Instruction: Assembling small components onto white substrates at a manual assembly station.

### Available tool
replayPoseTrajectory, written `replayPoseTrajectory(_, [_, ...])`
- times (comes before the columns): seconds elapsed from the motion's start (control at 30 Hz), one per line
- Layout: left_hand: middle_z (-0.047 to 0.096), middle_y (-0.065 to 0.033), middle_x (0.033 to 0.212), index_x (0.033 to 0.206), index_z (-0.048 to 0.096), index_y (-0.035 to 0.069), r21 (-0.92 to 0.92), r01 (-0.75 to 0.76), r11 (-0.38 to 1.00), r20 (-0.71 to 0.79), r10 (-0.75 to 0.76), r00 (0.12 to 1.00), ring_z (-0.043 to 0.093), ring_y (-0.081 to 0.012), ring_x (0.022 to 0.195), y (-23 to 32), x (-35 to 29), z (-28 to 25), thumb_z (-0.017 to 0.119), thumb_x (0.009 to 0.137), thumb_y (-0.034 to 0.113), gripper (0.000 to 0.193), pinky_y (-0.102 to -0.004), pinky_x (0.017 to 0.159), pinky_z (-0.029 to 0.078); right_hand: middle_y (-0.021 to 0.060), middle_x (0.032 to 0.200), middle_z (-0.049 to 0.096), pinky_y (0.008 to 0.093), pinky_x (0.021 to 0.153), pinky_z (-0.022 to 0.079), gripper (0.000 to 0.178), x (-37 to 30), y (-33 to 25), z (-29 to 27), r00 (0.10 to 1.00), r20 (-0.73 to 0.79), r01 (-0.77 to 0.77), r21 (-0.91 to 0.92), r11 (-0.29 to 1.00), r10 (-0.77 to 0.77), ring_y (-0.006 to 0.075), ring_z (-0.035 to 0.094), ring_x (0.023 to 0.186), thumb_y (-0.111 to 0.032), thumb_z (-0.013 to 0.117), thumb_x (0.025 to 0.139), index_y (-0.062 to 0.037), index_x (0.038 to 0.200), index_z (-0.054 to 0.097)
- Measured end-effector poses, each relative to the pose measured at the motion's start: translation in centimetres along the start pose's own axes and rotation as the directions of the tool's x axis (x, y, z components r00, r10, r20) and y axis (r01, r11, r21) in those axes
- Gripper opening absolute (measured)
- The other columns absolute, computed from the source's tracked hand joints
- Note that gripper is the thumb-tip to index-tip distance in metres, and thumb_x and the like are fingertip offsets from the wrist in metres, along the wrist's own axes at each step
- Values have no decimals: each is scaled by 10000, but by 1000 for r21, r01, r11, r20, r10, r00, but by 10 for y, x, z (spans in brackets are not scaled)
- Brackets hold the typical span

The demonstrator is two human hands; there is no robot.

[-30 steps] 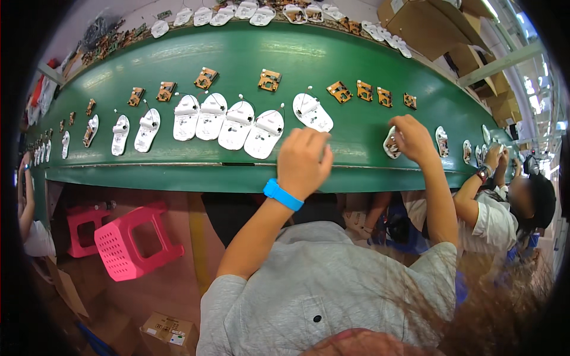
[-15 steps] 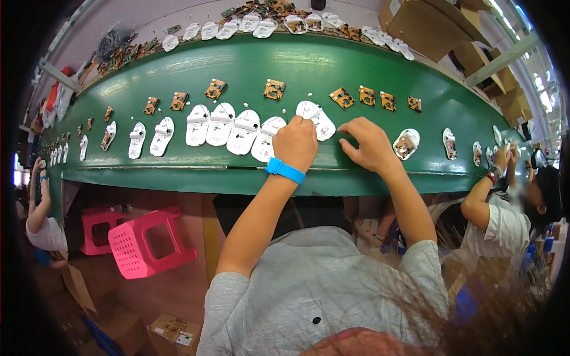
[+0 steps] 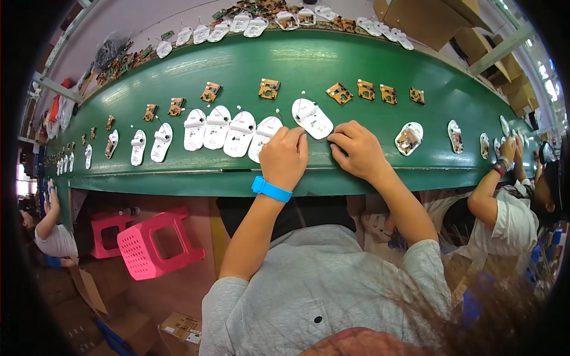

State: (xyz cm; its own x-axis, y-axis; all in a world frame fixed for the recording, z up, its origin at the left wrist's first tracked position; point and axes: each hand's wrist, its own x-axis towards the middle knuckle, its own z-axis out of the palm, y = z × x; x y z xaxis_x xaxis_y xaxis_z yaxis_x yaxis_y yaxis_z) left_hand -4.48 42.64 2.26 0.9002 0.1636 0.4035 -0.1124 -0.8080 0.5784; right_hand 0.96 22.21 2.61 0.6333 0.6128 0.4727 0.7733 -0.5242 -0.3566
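Observation:
A white slipper-shaped plastic shell lies tilted on the green work surface, with a thin wire rising from its far end. Beside its near left edge is my left hand, wearing a blue wristband; its fingers are curled together, hiding whatever may be in them. My right hand is bent at the shell's lower right end, thumb and forefinger close together; anything between them is too small to make out. Partly behind my left hand lies another white shell, the last of a close row including a neighbouring shell.
Brown circuit boards are spaced along the green bench. To the right lies a shell with a board inside. More shells line the far ledge. A pink stool stands below left; co-workers sit at both sides.
My left hand has drawn back from over the tilted shell towards me, uncovering it. My right hand has come closer to the shell's lower end, its fingers drawn in. The view has shifted slightly.

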Motion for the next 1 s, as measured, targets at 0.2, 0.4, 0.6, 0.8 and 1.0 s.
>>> replayPoseTrajectory(0.2, [660, -68, 788, 998, 783, 105, -35, 12, 999, 4, -12, 1000, 673, -283, 671, 0, -6, -2, 741, 888, 123, 120, -414, 607, 520, 74, 1008, 658, 404, 786, 539, 249, 2, -9, -3, 999, 26, -46, -38, 998, 47, 272, 632, 911, -80, 749, 802, -55, 1050, 727])
replayPoseTrajectory(0.4, [666, -67, 814, 1004, 781, 103, -54, 4, 999, 13, -3, 1000, 679, -284, 679, 1, -9, -3, 746, 888, 128, 124, -420, 608, 528, 77, 992, 638, 410, 786, 515, 262, -5, -18, -6, 998, 58, -12, -82, 997, 17, 282, 615, 901, -92, 750, 794, -43, 1050, 722])
replayPoseTrajectory(0.6, [647, -58, 842, 991, 784, 115, -37, -72, 997, 46, 74, 996, 675, -288, 685, 7, -5, 2, 766, 887, 150, 112, -422, 591, 528, 77, 964, 619, 408, 813, 499, 224, -19, -37, -13, 996, 87, 2, -126, 992, 9, 271, 604, 902, -122, 733, 805, -41, 1011, 703])
replayPoseTrajectory(0.8, [638, -49, 826, 956, 786, 129, -48, -100, 994, 106, 105, 989, 671, -285, 678, 7, -3, 11, 774, 886, 163, 79, -413, 581, 526, 94, 985, 629, 412, 806, 495, 235, -27, -45, -2, 998, 7, -57, -108, 993, 58, 281, 609, 902, -115, 732, 801, -20, 1013, 698])
replayPoseTrajectory(1.0, [649, -46, 836, 962, 785, 122, -73, -119, 990, 97, 126, 987, 674, -285, 677, 6, -2, 18, 781, 879, 157, 90, -414, 581, 524, 102, 984, 628, 419, 800, 498, 251, -34, -44, 6, 992, -56, -113, -64, 992, 110, 295, 608, 896, -106, 725, 796, -11, 1027, 699])
